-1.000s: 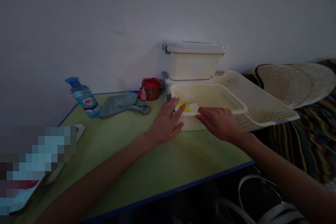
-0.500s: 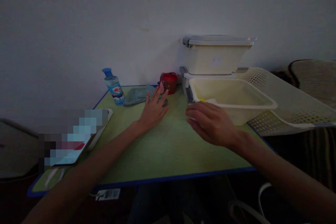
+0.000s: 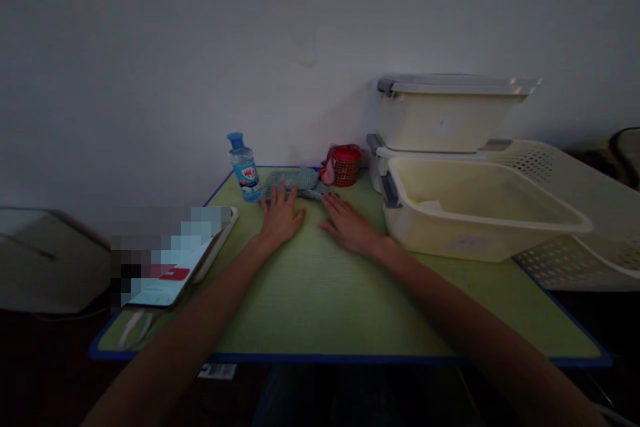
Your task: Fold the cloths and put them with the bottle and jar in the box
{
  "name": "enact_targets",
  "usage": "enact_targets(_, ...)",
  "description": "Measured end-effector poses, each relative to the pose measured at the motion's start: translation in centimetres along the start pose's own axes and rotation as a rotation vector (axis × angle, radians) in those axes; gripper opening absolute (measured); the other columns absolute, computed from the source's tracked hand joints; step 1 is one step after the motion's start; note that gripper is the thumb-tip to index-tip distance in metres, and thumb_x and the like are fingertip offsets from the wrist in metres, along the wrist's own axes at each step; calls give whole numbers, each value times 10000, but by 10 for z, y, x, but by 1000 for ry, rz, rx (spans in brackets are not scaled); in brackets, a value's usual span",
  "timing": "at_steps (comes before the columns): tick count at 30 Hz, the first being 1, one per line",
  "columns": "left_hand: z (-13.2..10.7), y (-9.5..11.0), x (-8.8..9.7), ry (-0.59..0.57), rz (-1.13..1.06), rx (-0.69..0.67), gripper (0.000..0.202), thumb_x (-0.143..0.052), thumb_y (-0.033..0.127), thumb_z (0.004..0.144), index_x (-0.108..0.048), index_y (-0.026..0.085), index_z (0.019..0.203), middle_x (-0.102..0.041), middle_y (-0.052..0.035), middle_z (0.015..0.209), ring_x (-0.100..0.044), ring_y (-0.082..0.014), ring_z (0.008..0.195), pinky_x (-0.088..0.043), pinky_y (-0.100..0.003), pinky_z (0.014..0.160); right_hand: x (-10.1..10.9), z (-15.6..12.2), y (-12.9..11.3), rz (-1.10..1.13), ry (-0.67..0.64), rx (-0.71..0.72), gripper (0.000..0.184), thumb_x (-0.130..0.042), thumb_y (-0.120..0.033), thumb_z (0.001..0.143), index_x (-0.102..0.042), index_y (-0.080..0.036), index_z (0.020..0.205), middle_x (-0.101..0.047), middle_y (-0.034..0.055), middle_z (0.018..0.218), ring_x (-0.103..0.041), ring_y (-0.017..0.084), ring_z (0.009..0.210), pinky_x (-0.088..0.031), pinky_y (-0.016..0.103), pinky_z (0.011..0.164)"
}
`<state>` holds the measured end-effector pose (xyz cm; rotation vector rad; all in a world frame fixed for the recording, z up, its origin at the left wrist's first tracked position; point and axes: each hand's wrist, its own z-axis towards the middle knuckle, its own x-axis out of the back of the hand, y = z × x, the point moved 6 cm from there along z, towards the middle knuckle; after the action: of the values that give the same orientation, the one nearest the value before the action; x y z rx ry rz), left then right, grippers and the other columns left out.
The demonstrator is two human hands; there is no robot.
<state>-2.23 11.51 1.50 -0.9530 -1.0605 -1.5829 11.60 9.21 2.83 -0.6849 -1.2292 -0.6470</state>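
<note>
Near the centre of the frame, a grey-blue cloth lies loosely bunched on the green tabletop. The left hand is spread flat, its fingertips over the cloth's near edge, with nothing gripped. The right hand, just right of centre, is also relaxed and ungrasping, fingers extended at the cloth's right end; whether they press on it I cannot tell.

As for progress, the cloth is neither lifted nor folded neatly, so handling it looks barely begun, and taking hold of it is not yet done. At the right of the frame, a white item already sits inside the lidless cream bin, while the lidded bin behind it, upper right, is covered. The blue bottle, left of the cloth, and the small red basket, to its right, stand outside the bins, untouched
</note>
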Motion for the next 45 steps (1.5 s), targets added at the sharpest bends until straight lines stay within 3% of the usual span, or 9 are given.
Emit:
enact_targets(5,-1,2,-6,-77,102,3,590,-329,388,869,-218,141,1394,-141,-167,1473,-112,-344,1347,-181,-630,996,-11,-2,6,43,-11,23,448,-381,-324,893,-419,-66,1257,-428,200,1321,-390,263,1228,-315,434,1001)
enact_targets(9,-2,3,-6,-103,94,14,584,-316,391,875,-215,148,1396,-150,-154,1473,-114,-340,1348,-160,-635,999,-4,-6,0,27,33,66,283,-432,-248,873,-539,-81,1074,-569,148,1076,-516,223,1012,-392,368,913)
enact_targets(17,-4,4,-5,-111,101,23,585,-378,419,853,-273,174,1374,-199,-199,1451,-136,-343,1345,-130,-645,989,2,-7,-12,16,99,158,249,-423,-231,891,-617,-120,781,-562,67,806,-506,160,778,-405,289,765)
enact_targets(23,-6,12,-1,-118,67,-112,460,-412,386,830,-460,140,1216,-398,-215,1298,-410,-339,1179,-331,-510,938,-3,-8,-14,24,23,144,299,-415,-253,896,-644,-111,766,-573,63,764,-518,151,738,-383,272,693)
enact_targets(29,-7,18,13,-159,2,-209,376,-413,417,813,-568,125,992,-533,-133,975,-524,-257,915,-411,-375,808,-2,-10,-16,-42,-36,111,309,-408,-286,892,-651,-115,809,-615,77,771,-557,169,738,-371,276,651)
enact_targets(33,-5,18,15,-256,-176,-209,422,-310,447,849,-590,132,832,-573,-91,825,-547,-204,755,-400,-307,680,0,-12,-13,-12,-79,73,401,-335,-372,915,-651,-139,831,-649,78,787,-577,170,710,-356,268,603)
enact_targets(37,-7,18,12,-331,-287,-224,279,-460,393,781,-573,144,724,-588,-45,709,-524,-171,642,-358,-272,598,6,-13,-8,13,-74,-17,428,-268,-351,939,-633,-151,841,-653,76,779,-577,162,692,-343,257,598)
enact_targets(42,-15,25,8,-451,-360,-311,137,-512,254,734,-537,154,644,-548,1,619,-486,-133,578,-332,-241,557,10,-17,-5,7,-94,-45,236,-390,-302,905,-577,-159,924,-642,61,787,-571,156,678,-324,241,569)
enact_targets(45,-17,29,13,-410,-350,-338,125,-504,229,739,-524,158,638,-528,12,612,-475,-128,576,-321,-238,548,10,-20,-7,21,-134,-10,239,-448,-372,878,-558,-166,926,-637,55,788,-568,153,663,-322,234,549)
